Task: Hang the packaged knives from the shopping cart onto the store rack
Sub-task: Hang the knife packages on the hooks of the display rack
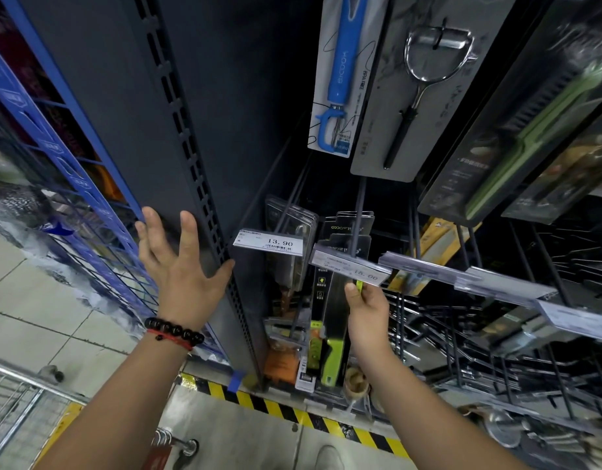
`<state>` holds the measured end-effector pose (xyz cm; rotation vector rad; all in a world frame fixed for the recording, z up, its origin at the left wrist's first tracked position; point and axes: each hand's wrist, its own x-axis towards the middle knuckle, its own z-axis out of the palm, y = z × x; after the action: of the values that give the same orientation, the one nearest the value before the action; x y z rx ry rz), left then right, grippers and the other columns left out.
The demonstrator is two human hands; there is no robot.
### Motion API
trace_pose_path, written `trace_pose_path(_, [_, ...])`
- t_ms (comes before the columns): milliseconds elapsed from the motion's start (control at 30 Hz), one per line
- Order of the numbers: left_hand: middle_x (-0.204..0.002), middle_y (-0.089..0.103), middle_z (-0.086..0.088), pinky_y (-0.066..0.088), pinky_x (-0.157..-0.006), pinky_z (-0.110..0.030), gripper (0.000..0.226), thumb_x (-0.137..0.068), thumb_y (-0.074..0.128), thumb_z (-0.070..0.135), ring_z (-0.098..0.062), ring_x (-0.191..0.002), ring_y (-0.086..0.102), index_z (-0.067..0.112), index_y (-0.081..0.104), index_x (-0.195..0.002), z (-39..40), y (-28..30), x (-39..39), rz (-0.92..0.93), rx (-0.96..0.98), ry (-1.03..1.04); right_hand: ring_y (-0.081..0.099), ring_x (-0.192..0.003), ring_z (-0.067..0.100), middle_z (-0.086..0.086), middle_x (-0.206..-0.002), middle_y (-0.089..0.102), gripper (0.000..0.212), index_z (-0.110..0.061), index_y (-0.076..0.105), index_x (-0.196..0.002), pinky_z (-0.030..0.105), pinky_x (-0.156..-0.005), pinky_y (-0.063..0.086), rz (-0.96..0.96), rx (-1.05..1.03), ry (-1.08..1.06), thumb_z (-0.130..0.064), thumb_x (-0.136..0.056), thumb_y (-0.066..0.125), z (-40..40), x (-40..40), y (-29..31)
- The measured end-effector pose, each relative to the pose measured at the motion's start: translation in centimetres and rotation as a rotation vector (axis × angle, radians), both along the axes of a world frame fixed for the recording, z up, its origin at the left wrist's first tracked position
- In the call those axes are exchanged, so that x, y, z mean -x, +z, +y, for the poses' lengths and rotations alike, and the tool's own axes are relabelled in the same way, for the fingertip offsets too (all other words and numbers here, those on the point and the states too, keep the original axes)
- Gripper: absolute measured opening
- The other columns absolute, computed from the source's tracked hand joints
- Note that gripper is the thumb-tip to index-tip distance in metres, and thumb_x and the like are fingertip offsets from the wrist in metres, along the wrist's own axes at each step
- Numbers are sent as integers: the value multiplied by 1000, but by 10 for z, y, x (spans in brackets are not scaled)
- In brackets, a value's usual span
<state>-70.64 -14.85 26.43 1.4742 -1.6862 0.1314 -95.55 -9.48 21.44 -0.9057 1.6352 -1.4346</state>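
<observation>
On the rack (357,212), knife (330,320) handle-down.

Both forearms are bare, with no sleeves in view. The left wrist wears a bracelet of round black beads (174,330) and, just beside it, a thin red cord (168,339). The right wrist carries nothing.

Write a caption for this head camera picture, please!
Right hand holds a green-handled packaged knife at the rack hook; open left hand touches the upright.
</observation>
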Motion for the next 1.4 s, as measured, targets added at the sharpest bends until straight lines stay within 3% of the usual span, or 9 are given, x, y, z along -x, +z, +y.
trace_pose_path(100, [-150,-8,-19,-13,-115,-28,113,-68,86,21,-47,-140,-3,40,5,-145,-1,-1,-1,-6,1,-2,61,-102,8,-2,-109,66,23,-7,61,-120,27,-97,44,-30,-34,-10,-8,-100,51,-20,4,1])
trace_pose_path(267, [-150,-8,-21,-14,-114,-28,115,-68,86,20,-48,-139,-2,40,3,-145,-1,-1,-1,-15,-4,11,52,-81,10,-7,-85,55,11,-17,53,-94,8,-58,41,-125,-139,-22,-10,-101,47,-45,14,4])
trace_pose_path(467, [-151,-4,-28,-17,-112,-23,114,-69,85,22,-43,-139,-3,40,3,-146,2,2,1,-14,-34,14,57,-87,7,-6,-98,61,14,-16,58,-111,24,-76,43,-34,-135,-59,-19,-98,56,-35,22,-13])
trace_pose_path(567, [-154,-2,-27,-19,-111,-20,112,-71,84,21,-39,-141,-4,42,4,-146,7,3,2,16,-64,7,59,-94,22,5,-105,64,20,-10,59,-114,29,-82,41,77,-231,-180,-22,-99,53,-13,28,-32])
trace_pose_path(700, [-156,4,-21,1,-117,-43,99,-76,80,18,-41,-142,4,35,14,-148,19,-12,2,45,-86,-21,63,-96,35,7,-95,67,11,-19,63,-94,43,-86,50,125,-318,-165,-16,-97,53,18,28,-49])
trace_pose_path(767, [-155,12,-18,16,-112,-53,85,-79,76,17,-42,-140,13,29,26,-147,34,-24,6,128,-161,-43,63,-84,30,1,-85,65,13,-14,65,-92,33,-76,51,193,-266,-123,-11,-96,53,32,23,-41])
trace_pose_path(867, [-147,29,-11,29,-111,-46,61,-85,67,12,-32,-135,27,20,42,-140,62,-41,9,245,-313,-132,53,-61,15,-3,-73,60,13,-7,66,-94,12,-53,41,282,-156,-29,-6,-95,53,48,11,-19])
trace_pose_path(1133, [-134,50,3,40,-98,-30,40,-95,49,29,-21,-122,46,25,48,-135,137,-60,-10,59,-709,-215,58,-68,7,-10,-77,64,9,-26,64,-90,25,-63,45,505,-134,265,-21,-94,58,96,-32,7])
trace_pose_path(1400, [-124,59,-3,38,-95,-26,35,-91,54,19,-22,-119,51,18,59,-126,269,-71,-58,132,-796,-91,57,-65,8,-8,-75,64,11,-30,61,-85,32,-64,47,558,-200,506,-25,-95,57,190,-85,-25])
